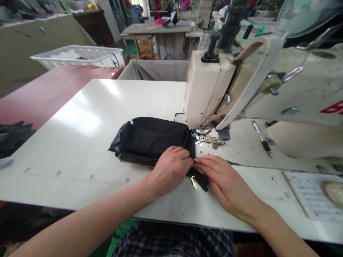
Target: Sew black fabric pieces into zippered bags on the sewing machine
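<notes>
A black fabric pouch (150, 137) with a gold zipper (134, 162) lies on the white sewing table (88, 117), its right edge close to the presser foot (206, 137) of a white sewing machine (214, 85). My left hand (171, 169) rests on the pouch's near right corner, fingers curled and pinching the fabric edge. My right hand (225, 182) lies beside it, its fingertips meeting the left hand's at the same edge and pressing the fabric. A gold zipper pull (193, 182) shows between the two hands.
A pen-like tool (262, 139) lies on the machine bed to the right. A printed sheet (311, 194) sits at the table's right edge. A white plastic basket (77, 55) stands at the back left, and a grey fabric bin (155, 69) sits behind the table.
</notes>
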The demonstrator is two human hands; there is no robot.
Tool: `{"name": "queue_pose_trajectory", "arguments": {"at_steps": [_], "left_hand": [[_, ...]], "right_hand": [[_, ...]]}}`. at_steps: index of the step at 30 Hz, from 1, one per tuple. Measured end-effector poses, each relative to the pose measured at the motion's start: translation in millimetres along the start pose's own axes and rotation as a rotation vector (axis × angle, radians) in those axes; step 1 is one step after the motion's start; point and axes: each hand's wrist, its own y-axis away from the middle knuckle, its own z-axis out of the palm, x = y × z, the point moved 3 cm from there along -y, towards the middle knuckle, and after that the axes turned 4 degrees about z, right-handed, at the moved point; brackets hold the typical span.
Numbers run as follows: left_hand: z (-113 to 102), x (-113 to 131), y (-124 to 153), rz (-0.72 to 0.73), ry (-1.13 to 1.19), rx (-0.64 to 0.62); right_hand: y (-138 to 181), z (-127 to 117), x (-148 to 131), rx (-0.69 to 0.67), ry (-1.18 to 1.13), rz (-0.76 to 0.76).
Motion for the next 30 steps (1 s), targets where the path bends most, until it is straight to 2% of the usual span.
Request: {"name": "queue_pose_trajectory", "arguments": {"at_steps": [6,11,17,26,30], "left_hand": [[2,-3,-4,-0.018,-0.003,-0.018],[1,-20,-17,-0.025,-0.001,0.000],[-1,-35,-26,0.019,-0.006,-0.036],[-7,-50,-41,-0.039,0.196,-0.061],[-3,-52,-41,-0.075,0.201,0.010]], "right_hand": [[-9,-9,7,-0.053,0.036,-0.090],[-24,-12,17,-0.014,0.082,-0.107],[-29,-6,28,0.034,0.132,-0.106],[-27,0,2,0.069,-0.011,-0.159],[-28,3,-4,0.026,-0.045,-0.181]]}}
